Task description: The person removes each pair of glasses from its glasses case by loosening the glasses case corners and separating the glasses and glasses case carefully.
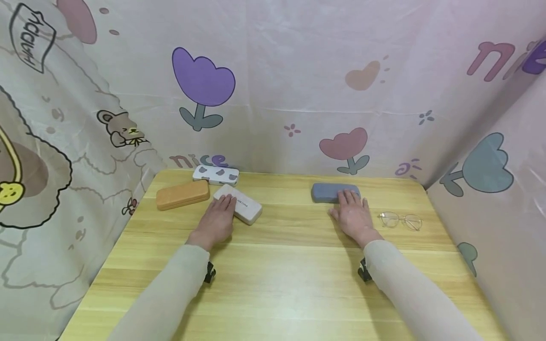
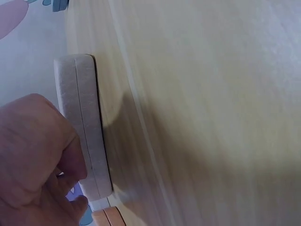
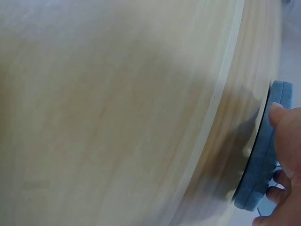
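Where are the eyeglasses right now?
In the head view, the eyeglasses lie on the right side of the table, just to the right of the right hand and nearer the person than the blue case.

I wear long, plain, pale beige sleeves, my left sleeve (image 1: 168, 284) and right sleeve (image 1: 415, 284) matching, each lightly creased toward the wrist. A small angular black fitting (image 1: 210, 273) juts from the left one, a second black fitting (image 1: 364, 271) from the right. My left hand (image 1: 216, 220) and right hand (image 1: 355, 215) are bare.
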### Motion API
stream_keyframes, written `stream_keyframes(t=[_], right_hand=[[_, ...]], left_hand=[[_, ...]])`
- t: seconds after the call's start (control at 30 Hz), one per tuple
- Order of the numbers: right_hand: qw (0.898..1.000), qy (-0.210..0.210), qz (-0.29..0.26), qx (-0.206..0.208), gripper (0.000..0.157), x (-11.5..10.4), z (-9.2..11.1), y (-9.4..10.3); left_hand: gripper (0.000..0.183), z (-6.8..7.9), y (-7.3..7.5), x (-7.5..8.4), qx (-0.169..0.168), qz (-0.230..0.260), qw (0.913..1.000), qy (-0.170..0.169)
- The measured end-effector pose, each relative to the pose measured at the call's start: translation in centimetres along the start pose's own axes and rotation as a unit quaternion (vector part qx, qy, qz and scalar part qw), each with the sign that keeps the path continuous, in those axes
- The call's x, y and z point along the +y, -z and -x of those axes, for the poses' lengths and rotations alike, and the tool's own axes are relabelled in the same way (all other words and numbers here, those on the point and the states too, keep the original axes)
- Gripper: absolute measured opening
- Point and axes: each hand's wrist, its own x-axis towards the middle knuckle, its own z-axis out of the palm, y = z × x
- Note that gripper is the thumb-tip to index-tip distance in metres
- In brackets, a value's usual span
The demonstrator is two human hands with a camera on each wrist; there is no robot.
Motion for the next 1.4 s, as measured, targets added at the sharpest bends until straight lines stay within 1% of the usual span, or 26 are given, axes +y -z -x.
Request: stream_keyframes(t=[0.2,0.3,0.4,0.53,0.6,0.67,0.83,0.97,1.13,1.27,1.4], right_hand=[[1.000,0.001,-0.003,0.004,0.075,0.1,0.0,-0.1],[1.000,0.002,-0.004,0.008,0.075,0.1,0.1,-0.1],[1.000,0.009,-0.001,0.019,0.075,-0.2,0.2,0.0],[0.999,0.024,-0.002,0.039,0.076,-1.0,0.6,0.0],[0.998,0.034,-0.003,0.049,0.076,-1.8,0.8,0.1],[0.997,0.045,-0.005,0.059,0.076,-2.6,1.1,0.0],[0.994,0.077,-0.009,0.071,0.075,-5.3,1.8,-0.4],[0.991,0.109,-0.013,0.075,0.074,-7.6,2.5,-0.8],[0.985,0.148,-0.015,0.084,0.073,-10.2,3.3,-1.3],[0.983,0.165,-0.018,0.079,0.074,-12.0,3.6,-1.6],[0.982,0.172,-0.026,0.077,0.077,-13.2,3.8,-2.0]], left_hand=[[0.067,0.8,0.2,0.8,-0.014,-0.005,0.9999,0.004],[0.067,1.2,0.0,1.3,-0.015,-0.011,0.9998,0.003],[0.070,1.7,-0.3,1.7,-0.006,-0.009,0.9999,0.001],[0.067,2.4,-0.5,2.0,0.020,0.005,0.9997,-0.014],[0.064,2.7,-0.6,2.0,0.035,0.018,0.9989,-0.025],[0.064,2.9,-0.8,1.9,0.038,0.035,0.9982,-0.029],[0.068,3.4,-1.3,1.6,0.012,0.067,0.9973,-0.026],[0.067,3.7,-1.3,1.8,0.002,0.065,0.9973,-0.034],[0.065,4.0,-1.2,2.6,-0.007,0.054,0.9979,-0.034],[0.066,4.3,-1.4,3.2,0.006,0.041,0.9985,-0.035],[0.066,4.9,-1.7,3.6,0.016,0.041,0.9980,-0.044]])
